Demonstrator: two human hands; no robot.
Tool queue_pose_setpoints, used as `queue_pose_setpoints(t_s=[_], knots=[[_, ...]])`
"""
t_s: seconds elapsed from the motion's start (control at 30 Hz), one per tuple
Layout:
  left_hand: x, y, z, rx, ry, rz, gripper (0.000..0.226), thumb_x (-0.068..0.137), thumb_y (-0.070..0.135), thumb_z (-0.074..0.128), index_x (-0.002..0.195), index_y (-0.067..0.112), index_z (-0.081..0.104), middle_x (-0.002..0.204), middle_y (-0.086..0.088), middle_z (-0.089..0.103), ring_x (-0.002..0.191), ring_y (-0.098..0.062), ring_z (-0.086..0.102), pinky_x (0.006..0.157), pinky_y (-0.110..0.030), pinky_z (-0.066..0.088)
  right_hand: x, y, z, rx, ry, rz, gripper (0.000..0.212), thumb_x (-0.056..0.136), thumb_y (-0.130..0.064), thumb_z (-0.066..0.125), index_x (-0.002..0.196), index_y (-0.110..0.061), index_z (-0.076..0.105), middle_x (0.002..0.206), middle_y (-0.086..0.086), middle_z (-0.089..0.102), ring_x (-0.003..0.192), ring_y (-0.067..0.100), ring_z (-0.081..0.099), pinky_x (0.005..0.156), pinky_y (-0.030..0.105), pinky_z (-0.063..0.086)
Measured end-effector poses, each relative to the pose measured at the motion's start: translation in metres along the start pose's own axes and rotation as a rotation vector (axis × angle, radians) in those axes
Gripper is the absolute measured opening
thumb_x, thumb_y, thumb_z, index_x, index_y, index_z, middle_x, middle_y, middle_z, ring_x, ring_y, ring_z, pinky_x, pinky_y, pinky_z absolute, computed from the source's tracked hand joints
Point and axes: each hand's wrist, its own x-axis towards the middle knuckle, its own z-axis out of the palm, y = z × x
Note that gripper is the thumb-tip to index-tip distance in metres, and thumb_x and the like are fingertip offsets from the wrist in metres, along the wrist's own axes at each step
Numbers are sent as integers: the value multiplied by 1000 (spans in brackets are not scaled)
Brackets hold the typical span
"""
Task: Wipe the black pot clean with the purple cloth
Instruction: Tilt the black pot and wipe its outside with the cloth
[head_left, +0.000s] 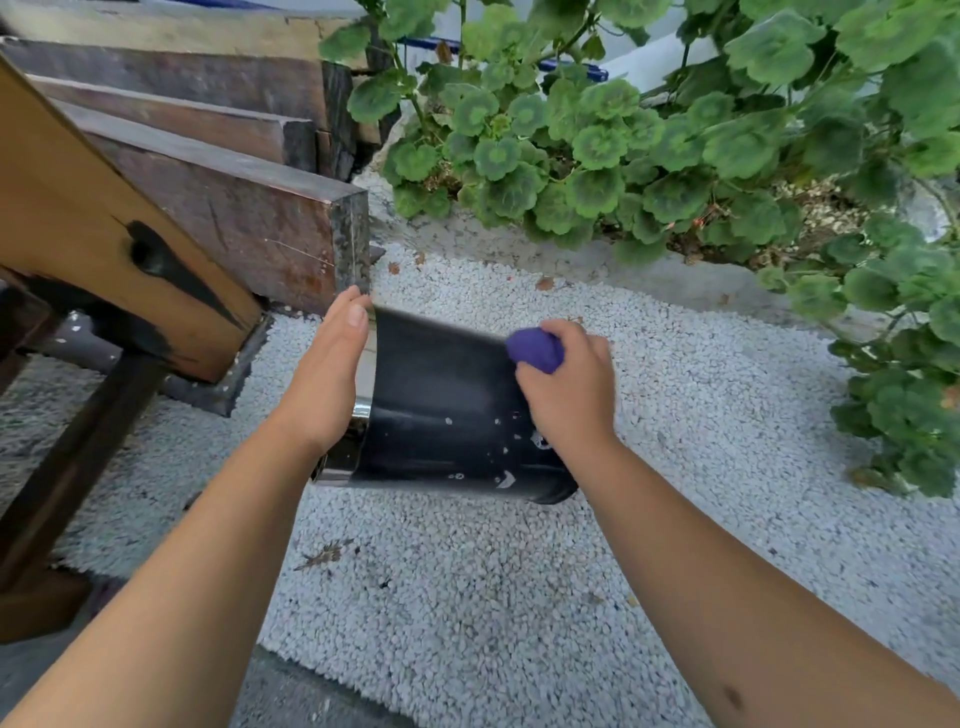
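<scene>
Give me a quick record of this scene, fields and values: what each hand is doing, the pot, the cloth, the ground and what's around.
left hand: flat against the pot's left end
right hand: clutching the purple cloth, bunched, pressed to the pot
black pot: held on its side above the ground, pale specks on lower wall
ground: white gravel
surroundings: green plants behind, wooden beams left

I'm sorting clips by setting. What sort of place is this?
Most likely an outdoor garden or yard. White gravel covers the ground, leafy green plants grow in a bed beside it, and stone steps with a wooden beam rise on the left.
</scene>
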Motion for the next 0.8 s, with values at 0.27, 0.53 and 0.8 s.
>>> queue_pose_setpoints(t_s=[0.27, 0.53, 0.8], knots=[[6, 23, 38, -186, 22, 41, 77, 88, 58, 31, 152, 15, 24, 158, 3, 27, 139, 3, 30, 118, -26, 24, -43, -84, 28, 137, -10, -398, 45, 85, -40, 53, 129, -31, 53, 129, 10, 51, 119, 27, 47, 103, 41, 39], [7, 24, 34, -63, 37, 17, 68, 95, 61, 23, 153, 26, 21, 160, 13, 21, 139, 8, 20, 118, -24, 14, -39, -30, 23, -16, 12, -439, 46, 90, -36, 52, 133, -19, 55, 132, 18, 45, 119, 34, 46, 102, 43, 40], [11, 9, 6, 72, 78, -104, 83, 79, 80, 19, 150, 37, 26, 160, 15, 19, 147, -7, 14, 120, -39, 8, -24, 46, 4, -233, 77, -186, 44, 92, -40, 46, 135, -28, 47, 140, 14, 41, 122, 34, 41, 103, 52, 41]])
